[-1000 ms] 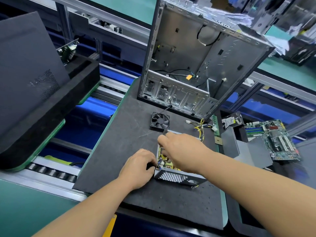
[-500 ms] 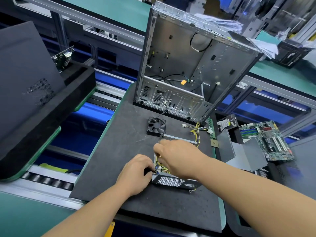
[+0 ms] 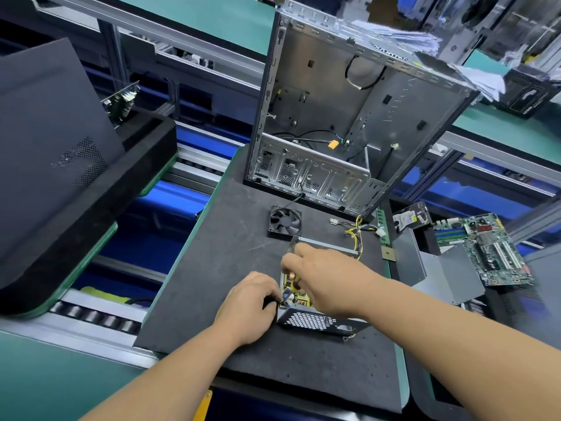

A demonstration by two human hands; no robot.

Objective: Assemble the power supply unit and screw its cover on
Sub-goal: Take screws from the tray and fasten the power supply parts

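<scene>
The open power supply housing (image 3: 315,321) lies on the black mat, its perforated black wall facing me. A yellowish circuit board (image 3: 296,292) shows inside it. My left hand (image 3: 249,302) grips the housing's near left corner with curled fingers. My right hand (image 3: 324,278) reaches over the housing from the right, its fingers curled down on the board's far left edge; it hides most of the board. A bundle of yellow and black cables (image 3: 355,235) trails from the housing's far side. A bent grey metal cover (image 3: 446,268) lies to the right.
An empty PC chassis (image 3: 334,132) stands upright at the mat's far end, a black fan (image 3: 284,221) in front of it. A motherboard (image 3: 482,247) and a hard drive (image 3: 411,218) lie at the right. A black side panel (image 3: 45,132) leans on the left tray.
Both hands stay on the power supply in the same hold. Only my view has shifted a little.
</scene>
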